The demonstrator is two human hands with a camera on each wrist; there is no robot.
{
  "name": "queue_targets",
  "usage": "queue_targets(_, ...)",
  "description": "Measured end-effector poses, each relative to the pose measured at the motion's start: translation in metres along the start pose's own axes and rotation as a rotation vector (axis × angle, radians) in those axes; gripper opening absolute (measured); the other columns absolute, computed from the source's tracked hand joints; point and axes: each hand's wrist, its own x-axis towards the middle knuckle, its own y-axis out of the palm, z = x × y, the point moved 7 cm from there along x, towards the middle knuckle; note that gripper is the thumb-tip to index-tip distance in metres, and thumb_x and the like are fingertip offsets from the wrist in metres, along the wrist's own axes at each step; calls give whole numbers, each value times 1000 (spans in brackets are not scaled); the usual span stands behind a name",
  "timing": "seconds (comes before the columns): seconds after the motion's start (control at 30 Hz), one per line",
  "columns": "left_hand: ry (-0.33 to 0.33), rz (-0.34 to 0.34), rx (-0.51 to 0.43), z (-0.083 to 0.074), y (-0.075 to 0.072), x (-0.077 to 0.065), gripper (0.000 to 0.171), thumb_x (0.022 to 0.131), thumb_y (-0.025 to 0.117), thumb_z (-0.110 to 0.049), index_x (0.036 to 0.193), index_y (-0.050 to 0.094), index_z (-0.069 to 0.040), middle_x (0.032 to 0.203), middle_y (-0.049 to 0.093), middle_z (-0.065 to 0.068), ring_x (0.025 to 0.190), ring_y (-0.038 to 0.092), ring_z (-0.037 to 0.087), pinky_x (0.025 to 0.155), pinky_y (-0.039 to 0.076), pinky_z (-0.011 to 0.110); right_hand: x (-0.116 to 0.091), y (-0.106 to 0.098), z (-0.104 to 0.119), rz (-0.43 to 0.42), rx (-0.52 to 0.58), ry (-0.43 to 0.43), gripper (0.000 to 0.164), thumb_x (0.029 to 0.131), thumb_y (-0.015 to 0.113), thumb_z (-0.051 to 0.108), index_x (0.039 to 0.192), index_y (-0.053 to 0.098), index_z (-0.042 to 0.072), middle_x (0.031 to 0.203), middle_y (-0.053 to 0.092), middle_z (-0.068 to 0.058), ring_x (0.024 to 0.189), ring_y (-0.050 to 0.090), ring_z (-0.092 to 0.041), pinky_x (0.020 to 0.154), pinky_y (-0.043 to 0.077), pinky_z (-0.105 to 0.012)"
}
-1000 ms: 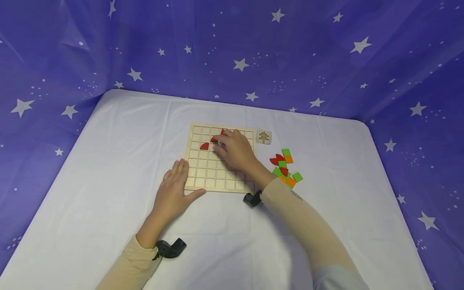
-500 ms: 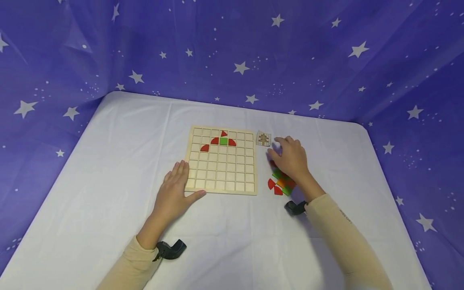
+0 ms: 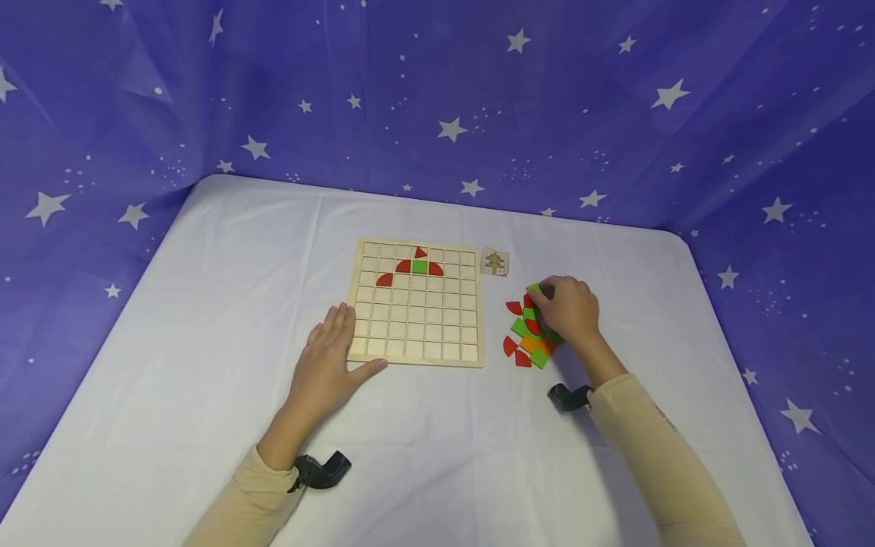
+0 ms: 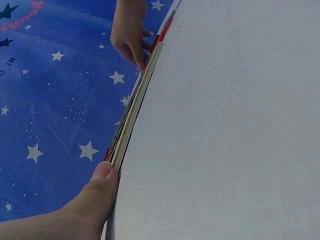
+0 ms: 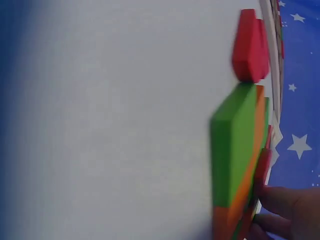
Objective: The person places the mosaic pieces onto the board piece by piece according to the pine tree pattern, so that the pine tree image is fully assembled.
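Note:
My left hand (image 3: pixel 324 368) rests on the lower left corner of a wooden grid board (image 3: pixel 478 304), fingers along its left side and thumb at its front edge. On the board lie a red triangle (image 3: pixel 420 252), a green square (image 3: pixel 420 267) and red quarter-round tiles (image 3: pixel 435 269). To the right of the board, my right hand (image 3: pixel 570 311) is over a pile of tiles. Its thumb and fingers pinch a red tile (image 5: pixel 262 170) in the right wrist view; part of the tile is hidden by the fingers. Green tiles (image 3: pixel 539 358) and orange tiles (image 3: pixel 530 343) lie beneath and beside the hand.
A small card (image 3: pixel 495 261) with a brown tree pattern on a grid lies beside the board's upper right corner. Loose red tiles (image 3: pixel 522 358) sit at the near side of the pile. A white cloth (image 3: pixel 424 448) covers the table, and a starry purple curtain (image 3: pixel 383 68) hangs behind.
My right hand has left the board and moved right to the pile, then down onto it. The green square and right red tile it hid on the board now show. My left hand stays put.

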Motion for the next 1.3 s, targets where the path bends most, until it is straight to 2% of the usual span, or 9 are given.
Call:
queue_targets(0.17, -4, 6, -4, 1, 1, 0, 108, 83, 71, -60, 156, 20, 3, 165, 16, 18, 155, 11, 35, 125, 13, 55, 8, 6, -2, 65, 108, -7, 35, 95, 68, 31, 118, 68, 5, 105, 61, -15, 99, 53, -32, 91, 49, -48)
queue_targets(0.43, -8, 14, -7, 2, 3, 0, 108, 83, 70, -60, 156, 20, 2, 165, 16, 18, 155, 11, 35, 125, 12, 54, 14, 14, -5, 103, 227, -78, 31, 96, 66, 25, 122, 64, 7, 105, 59, -14, 98, 51, -29, 89, 49, -44)
queue_targets(0.63, -8, 12, -3, 1, 2, -1, 108, 84, 70, -60, 156, 20, 2, 165, 16, 18, 155, 11, 35, 125, 12, 54, 16, 15, -2, 94, 267, -126, 27, 96, 67, 23, 119, 65, 10, 97, 61, -11, 97, 47, -28, 86, 42, -39)
queue_targets(0.73, -5, 10, -1, 1, 1, -1, 108, 84, 70, -61, 156, 20, 2, 165, 16, 18, 155, 11, 35, 125, 12, 54, 17, 16, -3, 92, 287, -137, 27, 95, 68, 23, 120, 66, 11, 98, 64, -11, 96, 51, -27, 89, 46, -39)
queue_targets(0.9, -2, 4, 0, 1, 0, 0, 108, 84, 69, -61, 156, 19, 2, 165, 15, 18, 155, 11, 34, 125, 12, 54, 19, 16, -6, 98, 336, -113, 34, 95, 67, 26, 126, 67, 11, 112, 67, -12, 102, 59, -27, 98, 51, -45)
queue_targets(1.17, -8, 8, 3, 2, 1, 0, 109, 84, 69, -61, 157, 19, 2, 166, 15, 18, 155, 10, 34, 125, 11, 54, 22, 17, -4, 98, 315, -125, 43, 92, 72, 30, 129, 66, 9, 109, 65, -13, 97, 57, -27, 93, 52, -44)
queue_targets(1.3, -9, 15, 2, 2, 2, 1, 108, 84, 68, -61, 157, 19, 2, 166, 15, 18, 155, 10, 34, 125, 11, 54, 23, 19, 0, 127, 282, -104, 45, 92, 71, 34, 130, 65, 9, 114, 66, -14, 101, 59, -28, 98, 53, -46)
